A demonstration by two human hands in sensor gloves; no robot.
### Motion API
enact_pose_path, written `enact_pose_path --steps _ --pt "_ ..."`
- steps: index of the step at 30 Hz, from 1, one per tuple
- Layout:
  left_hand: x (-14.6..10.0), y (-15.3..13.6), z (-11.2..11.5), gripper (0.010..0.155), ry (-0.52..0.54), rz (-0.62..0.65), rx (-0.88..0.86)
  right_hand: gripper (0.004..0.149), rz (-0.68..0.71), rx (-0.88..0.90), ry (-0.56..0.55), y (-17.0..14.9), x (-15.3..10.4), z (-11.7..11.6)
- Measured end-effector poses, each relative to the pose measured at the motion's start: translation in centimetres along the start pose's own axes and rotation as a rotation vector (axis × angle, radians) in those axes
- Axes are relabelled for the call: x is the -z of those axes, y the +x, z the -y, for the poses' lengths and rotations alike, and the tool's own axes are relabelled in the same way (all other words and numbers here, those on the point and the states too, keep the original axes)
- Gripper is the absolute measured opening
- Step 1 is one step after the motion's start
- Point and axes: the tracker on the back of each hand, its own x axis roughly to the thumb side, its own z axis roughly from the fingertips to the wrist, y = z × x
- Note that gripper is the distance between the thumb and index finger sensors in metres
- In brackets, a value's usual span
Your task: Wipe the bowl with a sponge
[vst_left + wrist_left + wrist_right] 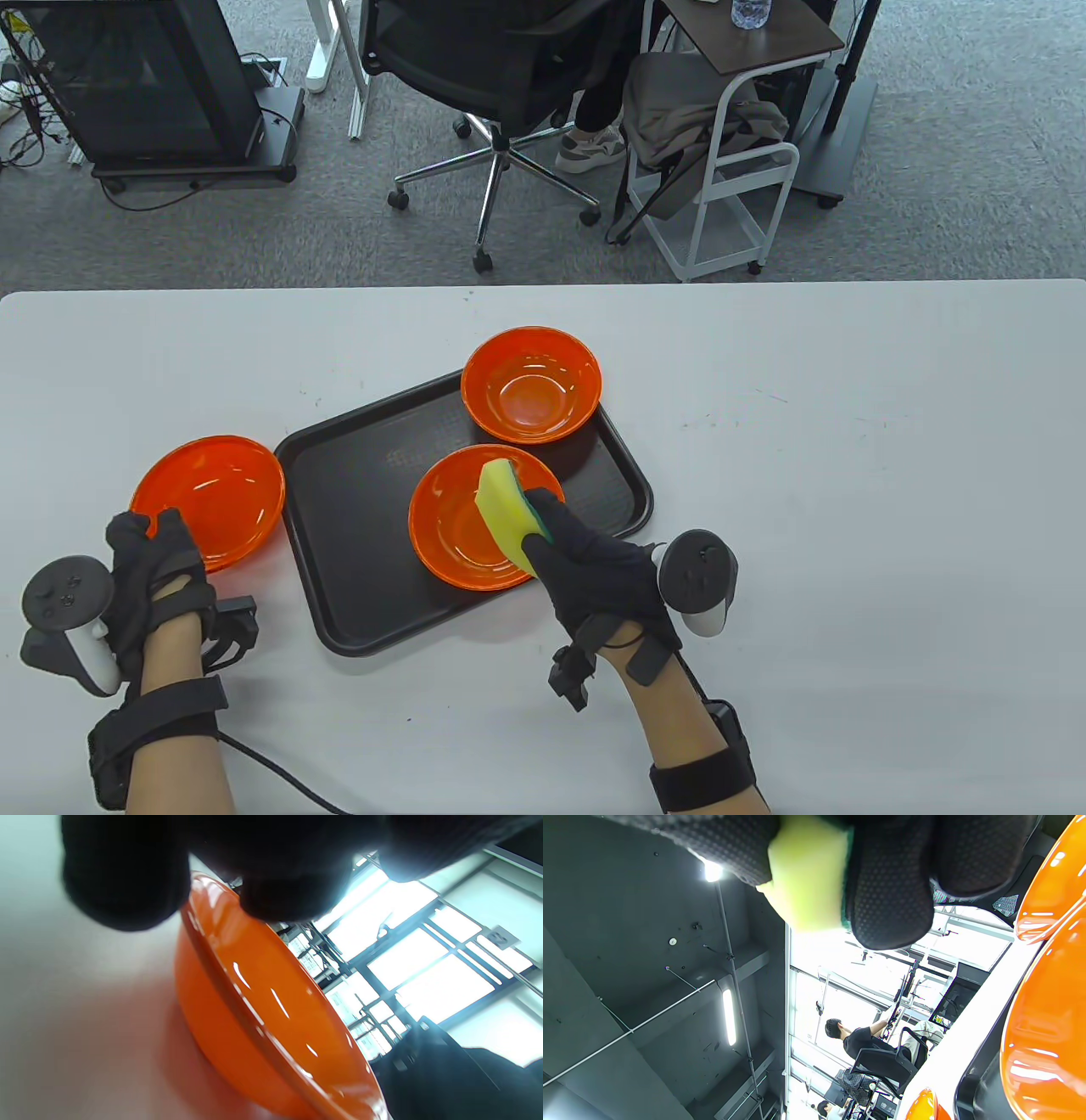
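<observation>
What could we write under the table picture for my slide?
Right hand holds a yellow sponge over an orange bowl on the black tray.

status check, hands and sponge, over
Right hand holds sponge over near bowl on tray. Left hand at left bowl's rim. Nothing blocking.

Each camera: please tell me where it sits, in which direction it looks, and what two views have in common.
Table view: above, looking down at the table; both gloved hands and forearms show.
Left wrist view: low, tilted sideways; left hand fingers on an orange bowl.
Right wrist view: looks upward toward the ceiling; right hand grips the sponge.
Shared: the table view also shows the sponge in the right hand.
</observation>
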Motion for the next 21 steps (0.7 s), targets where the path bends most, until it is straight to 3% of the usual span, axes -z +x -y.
enact_pose_path --steps 6,12,21 --pt "-2.0 4.1 4.1 0.069 -0.206 0.201 0.172 0.051 0.0 -0.005 -0.002 0.0 0.0 0.0" --pt "-4.1 6.1 9.0 0.074 -0.443 0.256 0.228 0.051 -0.003 -0.017 0.005 0.0 0.0 0.0" --pt "-6.4 6.8 13.7 0.081 -0.684 0.254 0.2 0.051 0.001 -0.012 0.007 0.0 0.1 0.0"
